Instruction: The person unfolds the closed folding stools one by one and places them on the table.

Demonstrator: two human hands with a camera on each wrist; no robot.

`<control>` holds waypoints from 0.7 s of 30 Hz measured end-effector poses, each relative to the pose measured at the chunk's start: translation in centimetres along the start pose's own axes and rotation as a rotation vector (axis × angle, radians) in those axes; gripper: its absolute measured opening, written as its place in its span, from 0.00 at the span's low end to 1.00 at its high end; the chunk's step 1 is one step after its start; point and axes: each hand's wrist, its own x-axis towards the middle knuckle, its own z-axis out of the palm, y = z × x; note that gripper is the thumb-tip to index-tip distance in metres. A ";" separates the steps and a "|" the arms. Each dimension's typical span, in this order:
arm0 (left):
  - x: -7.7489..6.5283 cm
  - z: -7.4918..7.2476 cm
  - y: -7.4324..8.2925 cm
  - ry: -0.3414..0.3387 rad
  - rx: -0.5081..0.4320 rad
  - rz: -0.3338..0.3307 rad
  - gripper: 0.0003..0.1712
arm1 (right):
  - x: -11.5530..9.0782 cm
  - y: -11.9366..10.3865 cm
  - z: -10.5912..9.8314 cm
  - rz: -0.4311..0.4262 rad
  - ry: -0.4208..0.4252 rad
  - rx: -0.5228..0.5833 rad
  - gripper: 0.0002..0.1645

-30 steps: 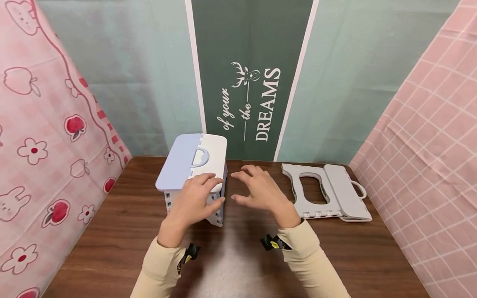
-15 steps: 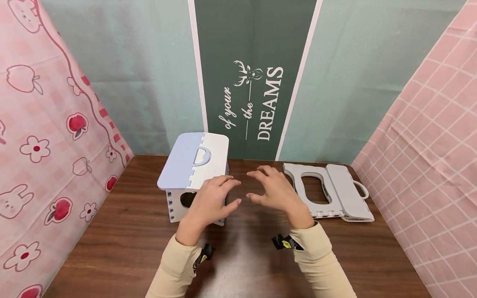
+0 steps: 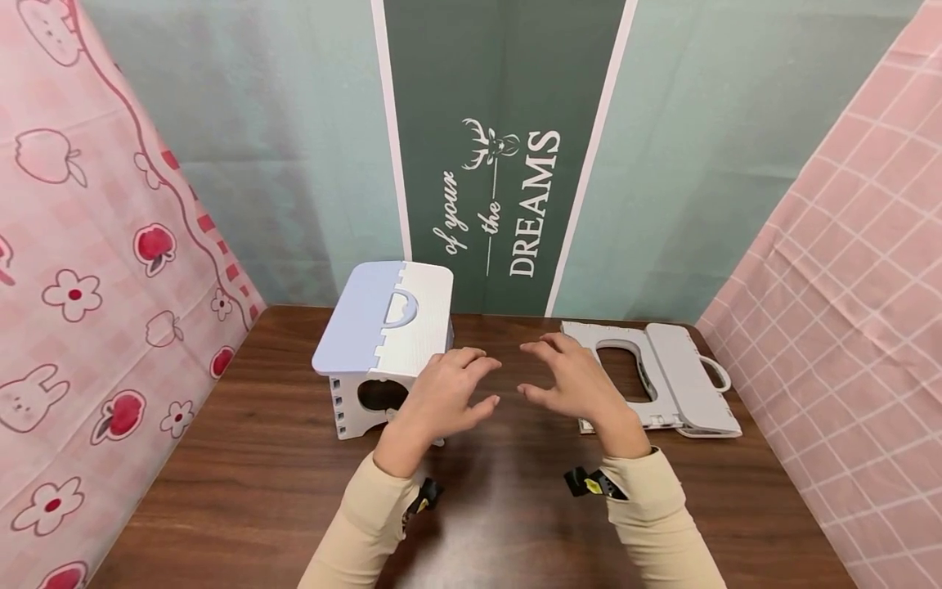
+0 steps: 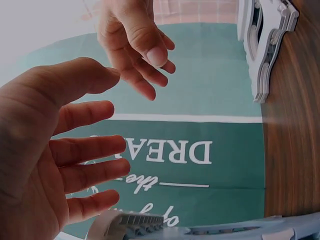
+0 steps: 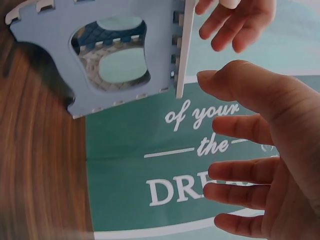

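A folding step stool [image 3: 353, 327] with a blue and white top stands unfolded at the left of the table, its small carry handle [image 3: 401, 309] lying on the top. To its right lies a grey folding stool [image 3: 688, 380], folded flat, with its handle loop pointing right. My left hand [image 3: 445, 397] hovers in front of the unfolded stool's right side, covering part of it, fingers spread and holding nothing. Facing it, my right hand [image 3: 577, 384] hovers near the flat stool's left edge, also holding nothing. In the right wrist view the unfolded stool's side [image 5: 107, 55] shows an oval opening.
The wooden table [image 3: 500, 507] runs under both stools. A green backdrop [image 3: 500, 82] with white lettering hangs behind it. Pink patterned curtains close off the left side [image 3: 118, 343] and the right side [image 3: 846, 327].
Both hands have moved to the right, the left one away from over the unfolded stool and the right one towards the flat stool. Neither stool has moved on the table.
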 end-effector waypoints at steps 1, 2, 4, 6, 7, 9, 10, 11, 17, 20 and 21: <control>0.1 0.1 0.1 -0.002 0.003 0.009 0.22 | -0.2 0.2 -0.1 0.008 -0.005 -0.003 0.34; 0.2 0.2 0.2 -0.007 0.006 0.017 0.22 | -0.4 0.4 -0.1 0.017 -0.011 -0.007 0.34; 0.5 0.5 0.4 -0.022 0.012 0.027 0.22 | -0.8 0.9 -0.1 0.033 -0.022 -0.019 0.34; 0.7 0.9 0.6 -0.042 0.019 0.031 0.22 | -1.1 1.4 0.0 0.049 -0.027 -0.029 0.34; 0.8 1.1 0.7 -0.052 0.022 0.030 0.22 | -1.3 1.7 0.0 0.055 -0.028 -0.033 0.34; 0.9 1.5 0.8 -0.071 0.029 0.021 0.22 | -1.6 2.1 0.1 0.062 -0.025 -0.039 0.34; 0.9 1.8 0.9 -0.082 0.034 0.015 0.23 | -1.8 2.3 0.1 0.065 -0.024 -0.038 0.34; 0.9 2.0 0.9 -0.091 0.035 0.009 0.23 | -1.9 2.4 0.1 0.068 -0.021 -0.036 0.34; 0.8 3.4 1.5 -0.132 0.022 -0.014 0.24 | -3.1 3.4 0.1 0.117 -0.037 -0.040 0.36; 0.9 4.1 1.9 -0.144 0.005 -0.022 0.24 | -3.8 4.0 0.1 0.148 -0.055 -0.046 0.36; 1.0 4.3 2.0 -0.150 0.002 -0.024 0.24 | -4.0 4.3 0.0 0.157 -0.060 -0.047 0.37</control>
